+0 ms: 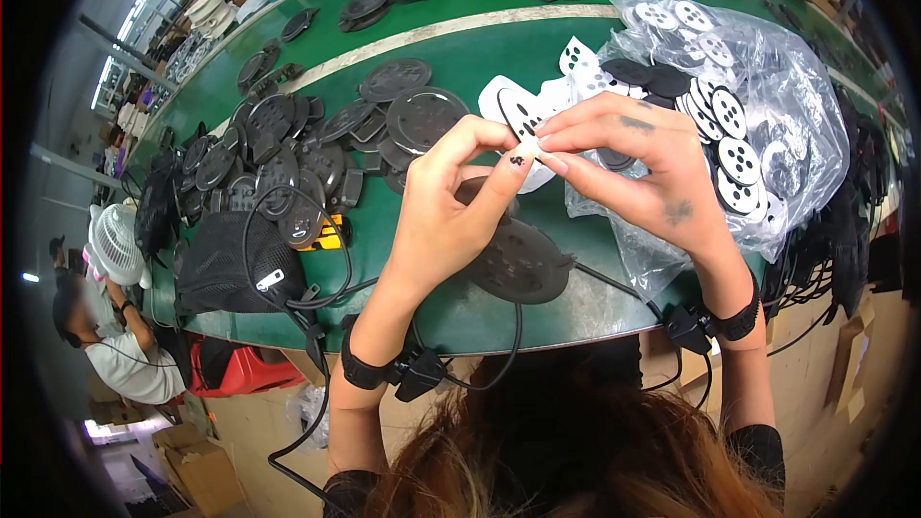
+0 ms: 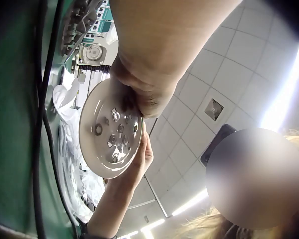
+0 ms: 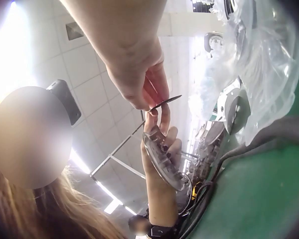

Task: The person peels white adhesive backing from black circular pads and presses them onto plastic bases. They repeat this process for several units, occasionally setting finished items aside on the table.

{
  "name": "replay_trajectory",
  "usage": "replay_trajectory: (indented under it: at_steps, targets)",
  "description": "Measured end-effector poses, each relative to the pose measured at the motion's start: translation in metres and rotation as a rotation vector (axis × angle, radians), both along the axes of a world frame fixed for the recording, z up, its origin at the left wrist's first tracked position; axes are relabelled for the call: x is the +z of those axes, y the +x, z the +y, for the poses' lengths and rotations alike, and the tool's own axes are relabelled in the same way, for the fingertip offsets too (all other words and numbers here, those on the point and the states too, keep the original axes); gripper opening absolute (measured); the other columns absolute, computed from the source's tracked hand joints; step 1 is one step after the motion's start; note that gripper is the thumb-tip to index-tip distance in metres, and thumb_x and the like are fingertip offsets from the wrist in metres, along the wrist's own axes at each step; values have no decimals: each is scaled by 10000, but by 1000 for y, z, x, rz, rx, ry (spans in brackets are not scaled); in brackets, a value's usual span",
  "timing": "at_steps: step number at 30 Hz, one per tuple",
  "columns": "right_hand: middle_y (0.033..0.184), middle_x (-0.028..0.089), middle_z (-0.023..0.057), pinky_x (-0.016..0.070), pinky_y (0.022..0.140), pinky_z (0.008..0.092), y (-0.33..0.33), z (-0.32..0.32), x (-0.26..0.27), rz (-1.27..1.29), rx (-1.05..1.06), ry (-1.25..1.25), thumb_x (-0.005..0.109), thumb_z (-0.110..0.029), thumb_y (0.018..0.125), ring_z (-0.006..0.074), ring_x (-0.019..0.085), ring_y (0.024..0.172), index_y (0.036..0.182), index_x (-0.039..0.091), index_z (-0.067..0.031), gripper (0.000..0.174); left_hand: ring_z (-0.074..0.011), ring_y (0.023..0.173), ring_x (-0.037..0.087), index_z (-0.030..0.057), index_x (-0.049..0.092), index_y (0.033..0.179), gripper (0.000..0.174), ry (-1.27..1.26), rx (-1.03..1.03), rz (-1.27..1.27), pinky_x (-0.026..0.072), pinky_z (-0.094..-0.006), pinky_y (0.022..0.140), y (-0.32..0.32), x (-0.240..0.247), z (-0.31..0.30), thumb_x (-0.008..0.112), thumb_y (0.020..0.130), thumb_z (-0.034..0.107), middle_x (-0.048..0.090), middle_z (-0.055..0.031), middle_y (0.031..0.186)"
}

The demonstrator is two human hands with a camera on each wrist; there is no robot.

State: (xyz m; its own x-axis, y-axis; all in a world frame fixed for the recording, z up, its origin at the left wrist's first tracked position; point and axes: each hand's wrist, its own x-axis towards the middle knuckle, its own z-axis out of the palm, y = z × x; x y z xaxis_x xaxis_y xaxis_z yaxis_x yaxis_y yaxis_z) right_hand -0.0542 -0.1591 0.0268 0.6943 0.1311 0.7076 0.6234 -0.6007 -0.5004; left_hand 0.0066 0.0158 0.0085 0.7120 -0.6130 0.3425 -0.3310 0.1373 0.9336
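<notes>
My left hand [image 1: 446, 197] holds a round dark plastic disc [image 1: 518, 264] with its lower fingers, below the palm. Its face, with several small fittings, shows in the left wrist view as a shiny plate [image 2: 102, 149]. Between both hands' fingertips is a thin round pad [image 1: 518, 107] with holes, white and black. My right hand [image 1: 652, 168] pinches that pad by its near edge, thumb against fingers. The left thumb and index fingertip meet the same edge. In the right wrist view the pad [image 3: 168, 100] appears edge-on, above the disc [image 3: 162, 162].
A clear plastic bag [image 1: 801, 115] of similar pads [image 1: 739, 161] lies at the right. Piled dark discs [image 1: 427, 120] cover the left of the green table [image 1: 604, 312]. A black mesh pouch [image 1: 230, 264] and a yellow tool [image 1: 329, 233] sit near the front edge, with cables [image 1: 312, 307] alongside.
</notes>
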Motion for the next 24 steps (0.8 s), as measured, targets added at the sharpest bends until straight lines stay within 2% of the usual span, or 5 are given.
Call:
replay_trajectory:
  at_steps: [1,8,11,13,24]
  targets:
    - [786,641,84,495,600,255,0,0,0,0,-1,1,671,-63,711,197,624,684,789,640,-3,103,-58,745,532,-33,535,901,95,-12,5,1,477,-206,631,0,0,0,563,842,36,543,-35,853]
    - [780,645,87,491,590,252,1,0,1,23,55,55,668,-31,708,190,621,673,792,644,5,94,-50,718,524,-31,534,907,102,0,-14,23,475,-205,604,0,1,1,564,845,43,540,-34,853]
    - [780,646,88,490,590,251,1,0,0,32,59,52,665,-27,711,186,620,670,792,643,8,91,-34,680,461,-38,522,919,118,-4,-24,-16,421,-176,547,0,0,0,545,865,64,498,-15,862]
    - [779,646,87,489,591,251,1,0,0,32,62,52,663,-27,713,185,619,669,793,643,9,90,-58,740,527,-29,534,908,108,-23,-6,-63,489,-215,623,1,-1,0,568,843,49,547,-41,855]
    - [783,638,89,488,602,257,1,0,-2,21,53,21,659,-30,709,199,619,679,808,642,6,107,-55,730,529,-31,533,907,112,2,11,-73,493,-215,621,3,-2,0,568,842,53,557,-45,843]
